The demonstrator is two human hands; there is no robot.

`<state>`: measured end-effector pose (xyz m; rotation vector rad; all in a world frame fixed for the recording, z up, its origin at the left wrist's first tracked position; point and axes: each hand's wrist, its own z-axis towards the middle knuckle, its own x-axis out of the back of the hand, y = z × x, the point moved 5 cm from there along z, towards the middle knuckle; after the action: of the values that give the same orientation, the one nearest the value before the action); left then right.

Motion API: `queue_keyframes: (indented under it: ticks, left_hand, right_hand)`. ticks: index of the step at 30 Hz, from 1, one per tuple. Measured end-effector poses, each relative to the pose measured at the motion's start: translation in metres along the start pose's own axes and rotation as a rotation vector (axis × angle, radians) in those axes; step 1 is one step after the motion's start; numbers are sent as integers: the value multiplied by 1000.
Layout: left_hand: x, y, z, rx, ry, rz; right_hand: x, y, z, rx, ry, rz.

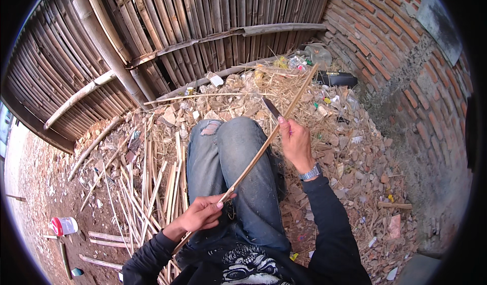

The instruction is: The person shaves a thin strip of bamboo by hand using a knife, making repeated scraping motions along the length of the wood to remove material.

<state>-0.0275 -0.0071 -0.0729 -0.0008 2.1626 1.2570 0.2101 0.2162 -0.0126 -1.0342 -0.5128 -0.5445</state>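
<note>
A long bamboo strip slants across my lap, its far end up at the right and its near end by my left forearm. My left hand is closed round its lower part, thumb on top. In my right hand is a knife, its dark blade pointing up and left. The knife hand is beside the strip's upper half; whether its fingers also touch the strip I cannot tell. The knife's handle is mostly hidden in my grip. A metal watch circles my right wrist.
Several split bamboo strips lie on the ground left of my knees. A red-lidded plastic tub is farther left. Ahead stands a bamboo slat wall; a brick wall rises at right. Rubble and straw cover the ground between.
</note>
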Motion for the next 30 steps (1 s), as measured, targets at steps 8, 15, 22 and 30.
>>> queue_keyframes:
  ticks: [8,15,22,30]
  left_hand:
    - [-5,7,13,4,15,-92]
    - [-17,19,33,-24,30,-139]
    - [-29,29,47,-54,33,-247]
    - [-29,30,46,-165,44,-126]
  right_hand:
    - [-18,-45,-54,69,-127,144]
    - [-12,-59,-78,74,-263,92]
    - [-10,-48,-87,-30,-389,302]
    - [-7,-34,-70,-287,-562,746]
